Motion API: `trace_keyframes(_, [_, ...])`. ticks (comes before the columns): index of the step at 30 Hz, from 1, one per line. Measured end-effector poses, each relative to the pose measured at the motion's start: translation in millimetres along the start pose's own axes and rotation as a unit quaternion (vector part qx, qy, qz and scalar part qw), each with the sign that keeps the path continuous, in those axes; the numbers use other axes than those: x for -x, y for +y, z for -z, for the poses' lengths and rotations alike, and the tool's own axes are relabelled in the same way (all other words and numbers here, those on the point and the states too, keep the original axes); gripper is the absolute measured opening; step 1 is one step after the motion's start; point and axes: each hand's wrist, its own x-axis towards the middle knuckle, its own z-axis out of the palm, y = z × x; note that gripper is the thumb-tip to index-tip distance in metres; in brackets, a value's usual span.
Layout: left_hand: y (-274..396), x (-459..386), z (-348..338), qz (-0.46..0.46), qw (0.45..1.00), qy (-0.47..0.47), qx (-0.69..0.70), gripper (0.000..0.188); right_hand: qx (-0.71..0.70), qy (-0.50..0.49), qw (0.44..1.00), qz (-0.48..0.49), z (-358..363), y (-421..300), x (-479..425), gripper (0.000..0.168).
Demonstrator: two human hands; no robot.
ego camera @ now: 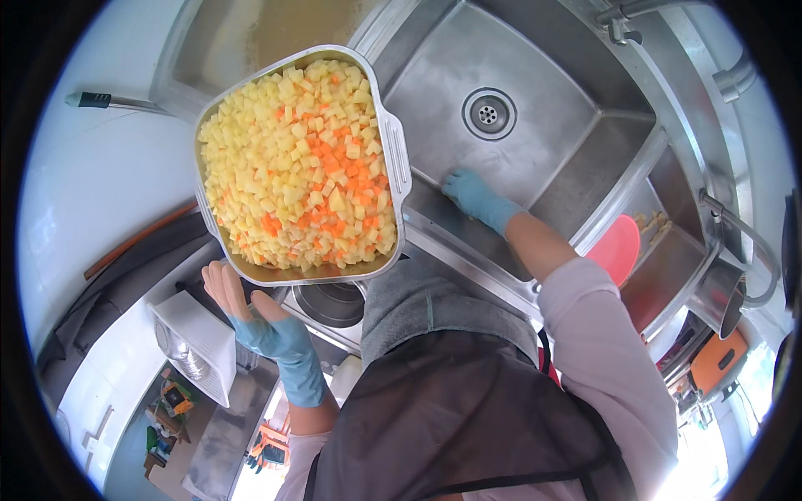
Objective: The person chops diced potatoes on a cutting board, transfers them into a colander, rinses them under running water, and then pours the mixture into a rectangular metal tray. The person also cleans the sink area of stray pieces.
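Observation:
A large metal pan (404,160) with side handles is heaped with diced food (294,163), yellowish and orange cubes that look like potato and carrot. Just beyond the pan's lower left corner, my left hand (260,319) is raised with its fingers spread and nothing in its palm. Its thin blue glove covers the palm and wrist, while the fingers look bare. My right hand (476,195), also in a blue glove, reaches down into a stainless steel sink (482,56) near its front wall. The fingers there are bent and partly hidden; whether they hold anything cannot be seen.
Cloudy brownish liquid (301,31) stands in a basin behind the pan. At right, another basin contains a red plastic item (617,250) and food scraps (655,225). A faucet (620,28) overhangs the sink's far side. A dark round pan (329,304) shows below the diced food.

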Motion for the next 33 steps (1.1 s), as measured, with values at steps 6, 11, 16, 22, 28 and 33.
trace_keyframes(6, [-6.3,-0.6,-7.8,-0.004,1.000,0.009,0.014,0.040,-0.257,-0.181,0.912,-0.261,-14.6,4.2,70.3,0.017])
trace_keyframes(11, [-5.9,-4.5,-7.4,-0.019,1.000,0.003,0.001,0.039,-0.311,-0.081,0.888,-0.329,21.3,6.1,48.8,0.020])
trace_keyframes(16, [-13.4,0.4,-3.3,-0.009,1.000,0.011,0.001,0.041,-0.259,-0.079,0.943,-0.193,-7.3,-2.6,45.2,0.021])
trace_keyframes(22, [-26.0,6.3,0.8,0.014,1.000,0.027,-0.004,0.042,-0.150,-0.396,0.880,-0.214,16.3,12.7,63.2,0.016])
trace_keyframes(28, [-28.6,7.0,6.1,0.023,0.999,0.036,-0.005,0.042,-0.172,-0.314,0.909,-0.213,-13.2,13.5,94.7,0.022])
trace_keyframes(33, [-34.0,5.1,8.2,0.028,0.999,0.044,0.014,0.041,-0.104,-0.372,0.906,-0.175,-20.8,9.9,100.1,0.025])
